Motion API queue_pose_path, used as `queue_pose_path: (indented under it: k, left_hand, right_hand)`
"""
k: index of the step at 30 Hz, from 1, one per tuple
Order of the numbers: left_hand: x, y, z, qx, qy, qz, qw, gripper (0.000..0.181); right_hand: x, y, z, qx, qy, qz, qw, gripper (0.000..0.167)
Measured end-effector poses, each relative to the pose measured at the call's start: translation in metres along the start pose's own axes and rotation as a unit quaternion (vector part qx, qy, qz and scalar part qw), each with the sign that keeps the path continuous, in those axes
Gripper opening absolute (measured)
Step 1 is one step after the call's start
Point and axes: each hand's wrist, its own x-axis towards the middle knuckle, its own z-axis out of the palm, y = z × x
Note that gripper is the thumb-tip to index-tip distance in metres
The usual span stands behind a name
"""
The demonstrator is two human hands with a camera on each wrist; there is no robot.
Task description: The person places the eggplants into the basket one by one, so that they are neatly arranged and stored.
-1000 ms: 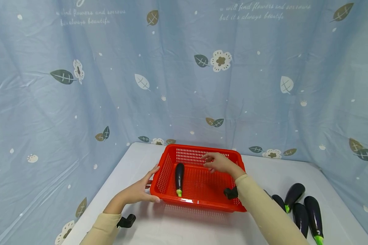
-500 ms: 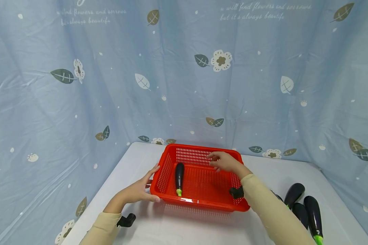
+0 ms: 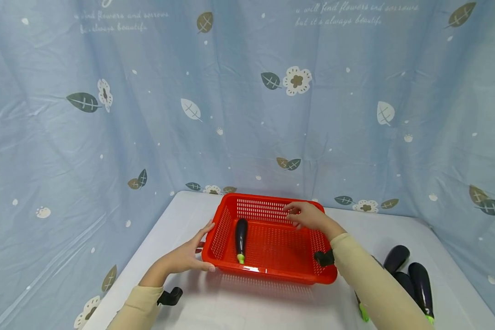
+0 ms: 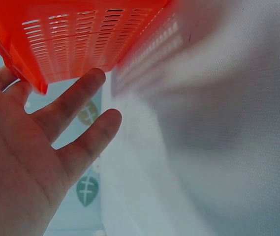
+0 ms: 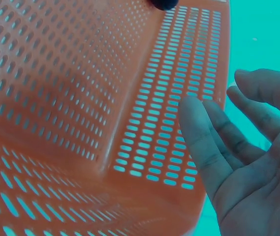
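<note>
A red perforated plastic basket (image 3: 268, 279) sits on the white table. One dark purple eggplant (image 3: 241, 236) lies inside near its left end, green stem toward the front. My left hand (image 3: 183, 256) touches the basket's left end, fingers spread and mostly straight. From the left wrist view, two fingertips hang below the rim while other fingers pass behind it. Over the right part of the basket is my right hand (image 3: 309, 215), its loosely bent fingers holding nothing. The right wrist view has this hand (image 5: 248, 152) beside the slotted wall, with a dark rounded end (image 5: 164, 4) at the top edge.
Several eggplants lie at the table's right side, including one (image 3: 421, 286) at the far right and another (image 3: 397, 259) behind; my right sleeve (image 3: 375, 284) partly covers the group. A blue patterned curtain (image 3: 247, 114) hangs behind and at the sides.
My right hand has shifted right and slightly away above the basket. Its sleeve now covers more of the loose eggplants, and a green stem shows left of it. My left hand stays put.
</note>
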Motion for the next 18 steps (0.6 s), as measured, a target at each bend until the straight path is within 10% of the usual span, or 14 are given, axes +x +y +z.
queue_pose_path:
  k: [18]
  left_hand:
    - [0.0, 0.0, 0.001, 0.006, 0.005, -0.003, 1.0, 0.12]
  right_hand:
    - [-0.01, 0.01, -0.015, 0.02, 0.002, -0.01, 0.9997, 0.039]
